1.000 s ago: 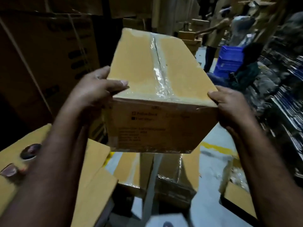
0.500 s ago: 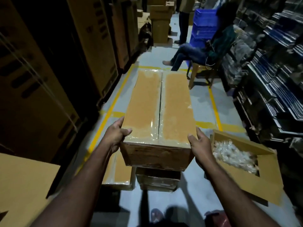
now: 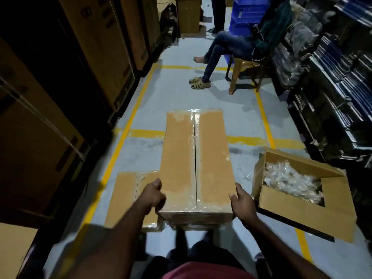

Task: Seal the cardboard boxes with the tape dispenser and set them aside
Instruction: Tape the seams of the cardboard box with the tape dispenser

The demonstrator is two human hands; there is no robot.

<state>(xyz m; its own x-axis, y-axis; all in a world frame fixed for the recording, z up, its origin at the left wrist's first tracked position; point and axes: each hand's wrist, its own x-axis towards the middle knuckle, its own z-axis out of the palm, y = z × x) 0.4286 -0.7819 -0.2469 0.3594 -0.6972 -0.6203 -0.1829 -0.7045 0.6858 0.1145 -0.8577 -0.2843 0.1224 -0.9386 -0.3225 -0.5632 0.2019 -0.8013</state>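
Both hands are engaged on the sealed box [image 3: 196, 158]. The left grip [image 3: 154, 195] curls its fingers round the near left corner. The right grip [image 3: 242, 202] clamps the near right corner, thumb along the top edge and fingers down the side wall.

Governing relation: the box extends straight ahead of both grips, its long axis running away from the person, and the taped centre seam lies midway between the two grips. Only the near end is held and the far end is unsupported by either grip. Both grips are equally close to the box.

Directly beneath the grips a lower box [image 3: 199, 224] shows as a thin strip, lined up with the held one. A second sealed box [image 3: 124, 198] lies on the floor [image 3: 171, 91] just outside the left grip, parallel to it. An open box [image 3: 291, 214] of clear packets lies outside the right grip, near but apart.

Judgement: this is the set-aside step, and the release depends on the far end being square over the lower box.

Not verifiable: whether the held box already rests on the lower box, as the underside is hidden in shadow. The fingertips of both grips are concealed behind the box walls. The far end of the lower box is covered. No tape dispenser is in view.
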